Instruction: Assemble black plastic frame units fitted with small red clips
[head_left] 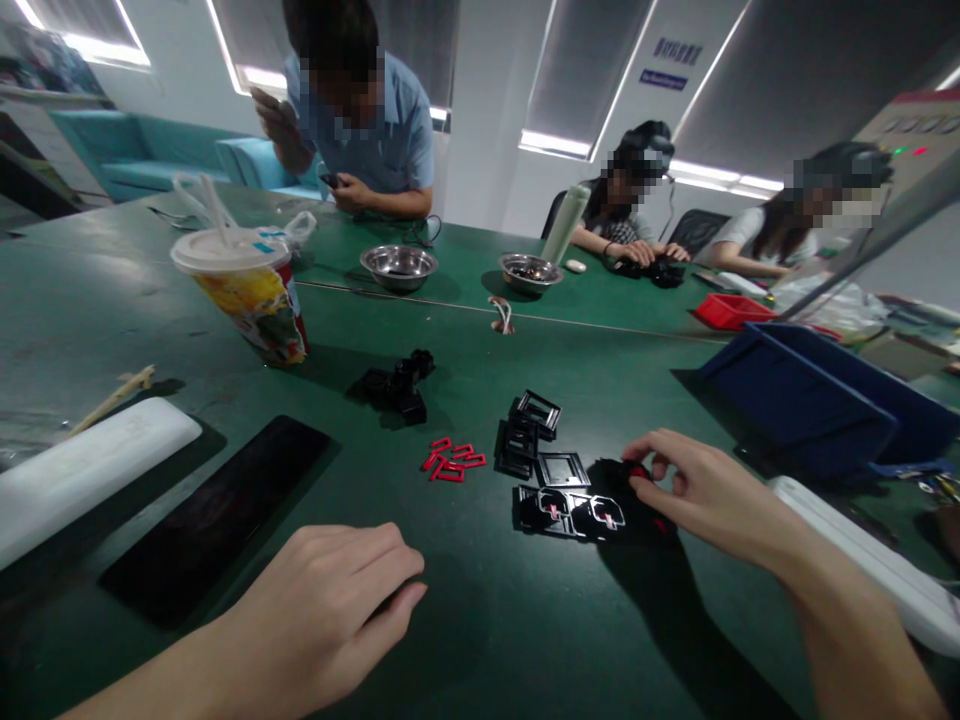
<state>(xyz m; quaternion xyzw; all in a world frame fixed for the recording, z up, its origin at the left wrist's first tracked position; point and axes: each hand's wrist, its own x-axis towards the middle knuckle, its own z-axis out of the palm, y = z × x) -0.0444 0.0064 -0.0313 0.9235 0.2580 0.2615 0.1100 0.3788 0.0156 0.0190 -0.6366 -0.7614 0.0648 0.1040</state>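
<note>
My right hand [686, 485] pinches a small red and black part [637, 472] between thumb and fingertips, just above the green table. Below and left of it lies a black plastic piece with two octagonal outlines and red centres [574, 513]. Black square frames [538, 412] lie behind that piece, some overlapping. Several small red rectangular rings [452, 462] are scattered to the left of the frames. My left hand [337, 600] rests on the table with its fingers curled in, and nothing shows in it. Its nearest things are the red rings and a black phone-like slab [225, 510].
A lidded drink cup [240, 290], black parts [401, 385] and two steel bowls [399, 268] stand farther back. A blue bin [810, 400] is at the right. White bars [97, 470] lie at both sides. Three people sit or lean across the table [465, 370].
</note>
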